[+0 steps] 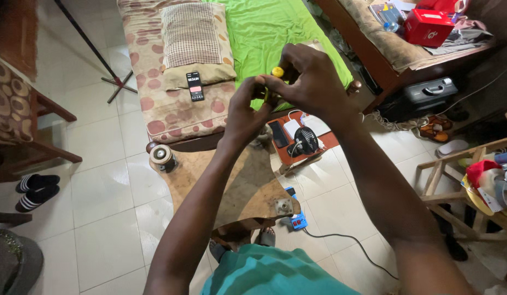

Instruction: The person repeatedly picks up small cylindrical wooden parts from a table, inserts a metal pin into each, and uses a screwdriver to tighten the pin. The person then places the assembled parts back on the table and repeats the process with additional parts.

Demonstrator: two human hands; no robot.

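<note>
Head view looks down on a white tiled floor, where a mattress with a green sheet and a spotted cover lies ahead. A checked pillow and a dark phone rest on the cover. To the right stand a wooden bed frame with a red box on it, and a grey case on the floor below. A wooden board lies under the arms, which hide much of it; a small black fan sits just past it, and a blue power strip beside it. Striped sandals lie far left. Both hands meet above the board: the left hand and right hand pinch closed around a small yellow object, mostly covered by the fingers.
</note>
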